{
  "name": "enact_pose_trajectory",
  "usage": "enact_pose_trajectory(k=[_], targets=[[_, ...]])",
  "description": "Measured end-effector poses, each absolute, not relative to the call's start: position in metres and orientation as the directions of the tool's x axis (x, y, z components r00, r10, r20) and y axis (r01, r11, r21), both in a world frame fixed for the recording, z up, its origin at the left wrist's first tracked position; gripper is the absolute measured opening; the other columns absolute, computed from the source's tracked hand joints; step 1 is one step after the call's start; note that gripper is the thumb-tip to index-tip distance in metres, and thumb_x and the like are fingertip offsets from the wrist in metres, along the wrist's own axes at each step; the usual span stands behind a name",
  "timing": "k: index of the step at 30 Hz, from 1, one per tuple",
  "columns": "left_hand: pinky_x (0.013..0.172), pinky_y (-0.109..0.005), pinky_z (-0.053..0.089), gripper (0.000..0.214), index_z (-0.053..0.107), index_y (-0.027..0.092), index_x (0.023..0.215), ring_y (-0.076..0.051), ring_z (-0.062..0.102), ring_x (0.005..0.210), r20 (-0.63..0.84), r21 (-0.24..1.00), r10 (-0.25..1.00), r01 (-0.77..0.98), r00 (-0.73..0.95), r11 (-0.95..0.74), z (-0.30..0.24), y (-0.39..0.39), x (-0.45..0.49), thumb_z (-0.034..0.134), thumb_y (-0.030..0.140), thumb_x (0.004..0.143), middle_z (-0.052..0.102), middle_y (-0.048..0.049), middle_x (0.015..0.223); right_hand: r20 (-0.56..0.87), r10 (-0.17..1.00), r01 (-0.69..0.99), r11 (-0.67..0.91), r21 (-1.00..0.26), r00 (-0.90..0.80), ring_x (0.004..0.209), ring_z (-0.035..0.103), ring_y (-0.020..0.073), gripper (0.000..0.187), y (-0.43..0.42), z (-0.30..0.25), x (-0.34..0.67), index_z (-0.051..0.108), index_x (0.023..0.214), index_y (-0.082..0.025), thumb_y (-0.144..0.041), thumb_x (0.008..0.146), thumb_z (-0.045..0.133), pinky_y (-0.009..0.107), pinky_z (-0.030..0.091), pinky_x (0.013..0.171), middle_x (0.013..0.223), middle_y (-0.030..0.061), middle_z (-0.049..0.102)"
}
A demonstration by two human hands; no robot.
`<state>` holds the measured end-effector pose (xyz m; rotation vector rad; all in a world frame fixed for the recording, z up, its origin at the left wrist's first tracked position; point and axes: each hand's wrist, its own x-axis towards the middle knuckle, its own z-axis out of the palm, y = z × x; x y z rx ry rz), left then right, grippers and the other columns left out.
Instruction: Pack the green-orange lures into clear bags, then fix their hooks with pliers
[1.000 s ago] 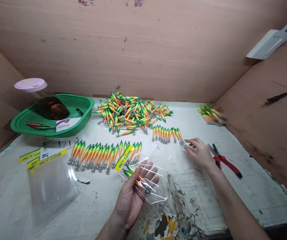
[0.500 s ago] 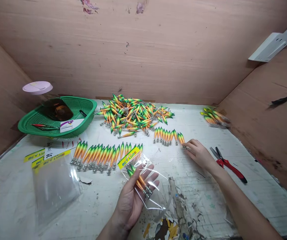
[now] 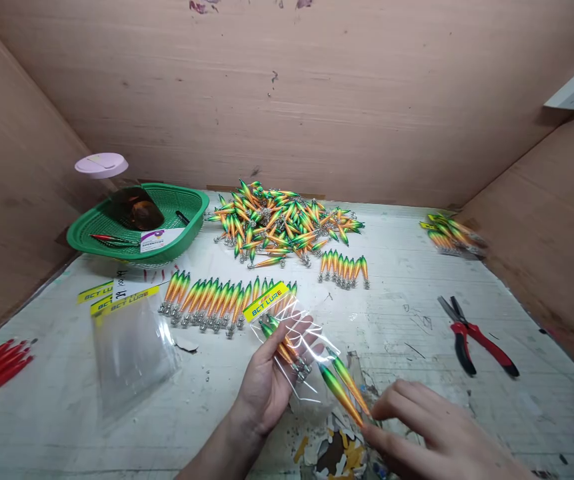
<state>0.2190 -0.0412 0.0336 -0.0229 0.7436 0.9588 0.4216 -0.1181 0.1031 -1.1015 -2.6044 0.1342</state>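
I see glossy clear plastic on the lure bag (image 3: 294,347), shiny painted lures (image 3: 344,385), matt plywood walls (image 3: 317,100), a green plastic mesh basket (image 3: 187,223).

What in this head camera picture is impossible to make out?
Head view: the count of lures inside the clear bag in the left hand, lost to plastic glare.
Head view: the right hand holding two lures, motion-blurred, wrist cut by the bottom edge.
Head view: the dark object in the green basket, too small and dim.

The one camera is sitting on my head, looking forward and down, close over the worktable (image 3: 407,293); my left hand (image 3: 267,390) and right hand (image 3: 434,433) are showing at 6 o'clock.
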Motion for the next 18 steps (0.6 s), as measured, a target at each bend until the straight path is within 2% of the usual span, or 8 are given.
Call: enact_pose_trajectory(k=[3,5,9,13,15,18], targets=[[0.096,-0.039,0.054,0.028,0.065,0.006,0.116,-0.028,0.070,0.105,-0.591,0.307,0.717,-0.719,0.369,0.623,0.036,-0.044,0.221,0.055,0.020,0.094,0.074,-0.0168,0.110,0.308,0.695,0.709,0.700,-0.084,-0.650,0.070,0.064,0.0183,0.031,-0.111,0.091,0.406,0.069,0.104,-0.019,-0.010,0.096,0.040,0.030,0.053,0.062,0.079,0.0073,0.070],[0.098,-0.040,0.053,0.030,0.064,0.007,0.119,-0.028,0.070,0.105,-0.596,0.311,0.710,-0.709,0.374,0.634,0.038,-0.045,0.222,0.056,0.018,0.093,0.076,-0.0154,0.105,0.402,0.656,0.711,0.703,-0.019,-0.638,0.072,0.064,0.0191,0.034,-0.108,0.079,0.396,0.069,0.103,-0.016,-0.005,0.093,0.039,0.032,0.053,0.065,0.081,0.0084,0.071],[0.102,-0.044,0.050,0.030,0.065,0.007,0.119,-0.029,0.069,0.108,-0.600,0.268,0.681,-0.697,0.420,0.666,0.037,-0.048,0.223,0.057,0.019,0.092,0.076,-0.0147,0.102,0.541,0.646,0.787,0.615,0.048,-0.538,0.086,0.065,0.0241,0.038,-0.111,0.055,0.385,0.068,0.109,-0.013,-0.004,0.091,0.036,0.041,0.052,0.075,0.099,0.0138,0.073],[0.104,-0.046,0.048,0.034,0.064,0.004,0.120,-0.031,0.068,0.109,-0.601,0.247,0.676,-0.704,0.427,0.665,0.037,-0.048,0.222,0.057,0.023,0.093,0.076,-0.0178,0.103,0.541,0.692,0.805,0.592,-0.045,-0.479,0.101,0.061,0.0272,0.030,-0.118,0.049,0.387,0.065,0.114,-0.013,-0.008,0.090,0.049,0.042,0.053,0.080,0.118,0.0155,0.069],[0.105,-0.046,0.047,0.036,0.061,0.006,0.125,-0.030,0.069,0.109,-0.604,0.239,0.676,-0.713,0.422,0.659,0.038,-0.049,0.221,0.055,0.021,0.093,0.076,-0.0174,0.104,0.574,0.717,0.813,0.564,-0.145,-0.395,0.097,0.061,0.0257,0.027,-0.120,0.051,0.387,0.065,0.110,-0.013,-0.006,0.085,0.059,0.040,0.054,0.078,0.109,0.0150,0.070],[0.106,-0.046,0.046,0.034,0.061,0.006,0.124,-0.029,0.069,0.108,-0.610,0.224,0.671,-0.721,0.421,0.656,0.040,-0.050,0.221,0.052,0.019,0.094,0.076,-0.0166,0.103,0.611,0.756,0.839,0.475,-0.266,-0.234,0.086,0.059,0.0216,0.025,-0.121,0.050,0.385,0.064,0.105,-0.015,-0.003,0.082,0.065,0.036,0.053,0.072,0.092,0.0110,0.065]])
